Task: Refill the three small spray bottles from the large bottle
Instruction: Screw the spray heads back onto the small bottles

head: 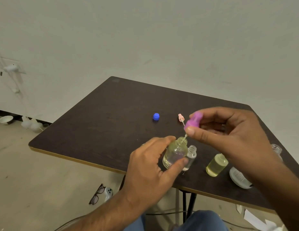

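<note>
My left hand (150,170) grips a small clear spray bottle (174,153) that stands uncapped on the dark table (112,114), with a little liquid at its bottom. My right hand (228,130) pinches a purple spray cap (193,121) just above it, and the cap's thin dip tube (184,137) reaches into the bottle's open neck. A narrower clear bottle (190,155) stands uncapped right beside it. A bottle of yellow liquid (216,165) stands to the right, partly behind my right hand. Another clear bottle (277,150) shows past my right wrist.
A blue cap (156,116) and a pink sprayer head (180,117) lie further back on the table. A white round object (238,178) sits near the front right edge. Glasses (96,194) and a small white device (109,192) lie on the floor, left of the table's leg.
</note>
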